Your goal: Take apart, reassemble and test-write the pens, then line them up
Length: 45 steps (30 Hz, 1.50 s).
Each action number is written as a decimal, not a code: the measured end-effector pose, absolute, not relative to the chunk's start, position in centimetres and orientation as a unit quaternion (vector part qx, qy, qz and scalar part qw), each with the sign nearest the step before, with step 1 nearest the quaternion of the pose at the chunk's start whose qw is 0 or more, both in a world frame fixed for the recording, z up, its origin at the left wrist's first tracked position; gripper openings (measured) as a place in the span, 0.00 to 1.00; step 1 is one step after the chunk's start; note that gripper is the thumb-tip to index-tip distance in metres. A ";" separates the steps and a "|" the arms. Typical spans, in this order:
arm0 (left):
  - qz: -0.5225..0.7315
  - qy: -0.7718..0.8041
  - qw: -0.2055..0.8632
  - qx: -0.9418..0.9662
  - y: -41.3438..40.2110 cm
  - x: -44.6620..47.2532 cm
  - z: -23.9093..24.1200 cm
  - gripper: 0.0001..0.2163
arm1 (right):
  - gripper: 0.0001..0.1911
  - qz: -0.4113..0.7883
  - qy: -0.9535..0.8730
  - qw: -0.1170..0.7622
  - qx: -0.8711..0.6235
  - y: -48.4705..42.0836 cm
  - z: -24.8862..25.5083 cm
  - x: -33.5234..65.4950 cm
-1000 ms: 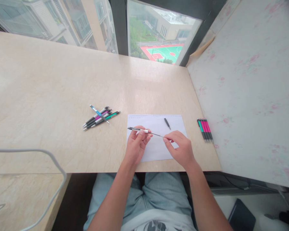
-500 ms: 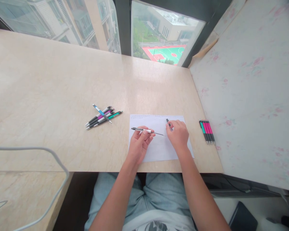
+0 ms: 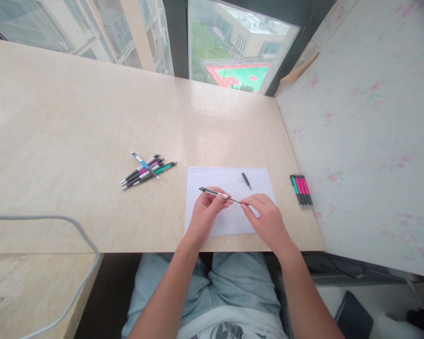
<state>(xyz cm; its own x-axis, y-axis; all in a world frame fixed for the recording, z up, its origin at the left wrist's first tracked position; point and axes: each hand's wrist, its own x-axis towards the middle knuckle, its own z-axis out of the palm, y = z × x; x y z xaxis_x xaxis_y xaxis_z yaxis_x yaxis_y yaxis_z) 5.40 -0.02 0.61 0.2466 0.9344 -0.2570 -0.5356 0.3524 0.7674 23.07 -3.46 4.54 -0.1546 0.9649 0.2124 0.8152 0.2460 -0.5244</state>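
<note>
White-and-black pen barrel (image 3: 214, 192) and refill (image 3: 235, 201), held above a sheet of paper (image 3: 215, 176) near the front edge of a pale, marbled worktop (image 3: 74, 117). The barrel lies slantwise, its button end toward the left and its open end toward the right; from the latter projects the thin, dark refill. The left hand (image 3: 205, 211) has its fingers closed around the barrel, the thumb resting near the open end. The right hand (image 3: 267, 219) pinches the free end of the refill between thumb and fingertips. Just beyond the right hand, a black tapered grip piece (image 3: 246, 181) lies on the paper, apart from both hands. Faint lines of writing run along the sheet's far edge. To the left, well apart from the paper, is a loose pile of pens (image 3: 148, 173) with silvery, purple and green barrels, a blue pen (image 3: 144, 165) laid crosswise on top. To the right, near the flower-patterned wall (image 3: 374, 141), a row of pens (image 3: 301, 190), one green and the others pink, lies side by side. A pale cable (image 3: 56, 217) curves across the near left; behind the worktop stands a window (image 3: 233, 47) overlooking a sports court.
</note>
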 end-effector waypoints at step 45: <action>0.494 0.459 0.514 0.530 -0.6 5.2 2.5 0.04 | 0.08 0.655 -0.109 0.610 -0.433 -2.7 2.8 16.3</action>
<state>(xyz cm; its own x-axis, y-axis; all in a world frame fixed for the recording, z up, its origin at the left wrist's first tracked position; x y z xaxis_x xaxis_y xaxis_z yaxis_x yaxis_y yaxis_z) 5.19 -0.64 2.53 0.0908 0.9945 0.0522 -0.0213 -0.0505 0.9985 16.31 -2.66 2.84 0.1186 0.8931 -0.4338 -0.7049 -0.2320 -0.6703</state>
